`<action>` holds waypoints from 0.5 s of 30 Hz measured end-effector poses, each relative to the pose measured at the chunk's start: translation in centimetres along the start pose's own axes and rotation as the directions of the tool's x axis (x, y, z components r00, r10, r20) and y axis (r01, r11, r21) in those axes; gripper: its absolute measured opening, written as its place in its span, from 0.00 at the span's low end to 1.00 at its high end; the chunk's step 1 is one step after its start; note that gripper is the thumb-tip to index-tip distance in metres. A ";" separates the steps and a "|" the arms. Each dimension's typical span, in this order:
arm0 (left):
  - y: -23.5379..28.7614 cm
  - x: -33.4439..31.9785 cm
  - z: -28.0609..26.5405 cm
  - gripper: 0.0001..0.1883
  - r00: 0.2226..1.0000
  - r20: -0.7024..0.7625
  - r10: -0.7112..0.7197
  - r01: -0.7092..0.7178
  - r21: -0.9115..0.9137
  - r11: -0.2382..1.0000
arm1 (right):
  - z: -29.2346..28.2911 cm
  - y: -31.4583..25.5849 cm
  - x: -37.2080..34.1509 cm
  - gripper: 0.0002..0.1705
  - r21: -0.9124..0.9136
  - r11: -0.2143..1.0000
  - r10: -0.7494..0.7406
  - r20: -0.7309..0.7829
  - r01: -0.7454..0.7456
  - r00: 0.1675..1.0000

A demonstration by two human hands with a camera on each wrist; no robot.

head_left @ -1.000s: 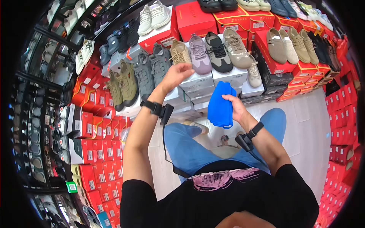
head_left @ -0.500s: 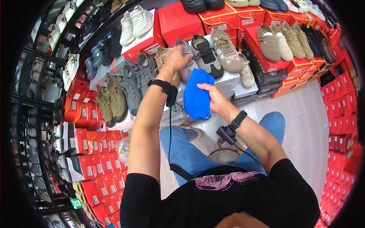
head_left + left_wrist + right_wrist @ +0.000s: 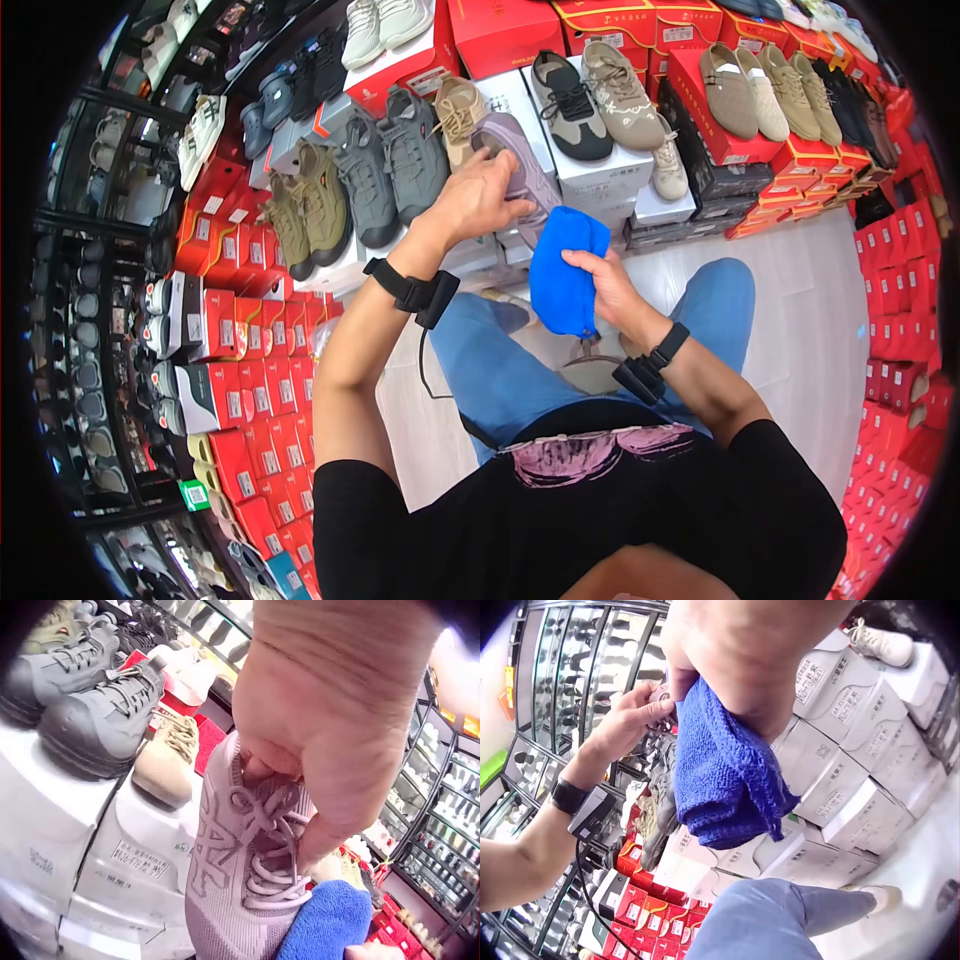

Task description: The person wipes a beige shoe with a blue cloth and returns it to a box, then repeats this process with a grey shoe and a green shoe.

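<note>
My left hand [image 3: 478, 202] grips a mauve lace-up sneaker [image 3: 538, 188] by its collar, with fingers inside the opening. In the left wrist view the sneaker's laces [image 3: 274, 881] face up and its toe points down. My right hand [image 3: 618, 292] holds a folded blue towel [image 3: 568, 270], thumb on top and the other fingers hidden beneath. In the left wrist view the towel overlaps the side of the sneaker near the toe. A beige sneaker [image 3: 460, 112] stands just left of the mauve one, and a black-and-grey sneaker [image 3: 570, 105] stands to its right.
White shoe boxes [image 3: 605, 180] under the display shoes form a stack in front of me. Grey sneakers [image 3: 412, 150] stand to the left, and red boxes [image 3: 265, 400] line that side below dark shelves [image 3: 85, 300]. Pale floor [image 3: 790, 290] shows at the right.
My left hand has reached the mauve sneaker, taken hold of it and drawn it off its place toward me. The towel, held throughout by my right hand, has come close beside the sneaker.
</note>
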State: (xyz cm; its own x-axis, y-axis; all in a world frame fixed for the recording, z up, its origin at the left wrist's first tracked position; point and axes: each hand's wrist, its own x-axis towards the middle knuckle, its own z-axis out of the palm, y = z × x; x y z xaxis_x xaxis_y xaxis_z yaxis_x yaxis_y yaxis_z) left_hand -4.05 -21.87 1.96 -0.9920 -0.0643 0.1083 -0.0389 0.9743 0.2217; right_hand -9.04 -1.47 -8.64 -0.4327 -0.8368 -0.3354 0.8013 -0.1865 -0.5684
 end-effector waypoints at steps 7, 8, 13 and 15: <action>2.6 -5.9 1.5 0.28 0.984 0.049 -0.174 0.180 -0.186 0.966 | -1.1 1.7 -4.8 0.20 -0.236 0.970 0.068 0.044 -0.056 0.997; 2.7 -6.5 1.9 0.29 0.969 0.070 -0.236 0.246 -0.271 0.931 | -1.0 1.8 -5.3 0.21 -0.273 0.961 0.058 0.048 -0.042 0.997; 1.5 -8.7 1.9 0.25 0.928 0.240 -0.283 0.363 -0.421 0.831 | -1.5 2.0 -6.1 0.23 -0.368 0.928 0.098 0.094 -0.057 0.991; 1.5 -9.8 2.0 0.23 0.910 0.250 -0.330 0.413 -0.500 0.762 | -1.4 1.4 -6.4 0.24 -0.429 0.898 0.167 0.131 -0.096 0.977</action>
State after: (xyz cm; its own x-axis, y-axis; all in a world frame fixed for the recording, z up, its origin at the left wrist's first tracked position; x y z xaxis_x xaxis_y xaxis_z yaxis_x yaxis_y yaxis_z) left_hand 5.37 -19.39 -0.67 -0.9203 -0.3257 -0.2166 -0.3793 0.6077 0.6978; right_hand -5.72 4.38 -8.34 -0.2346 -0.9163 -0.3245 0.5839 0.1340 -0.8007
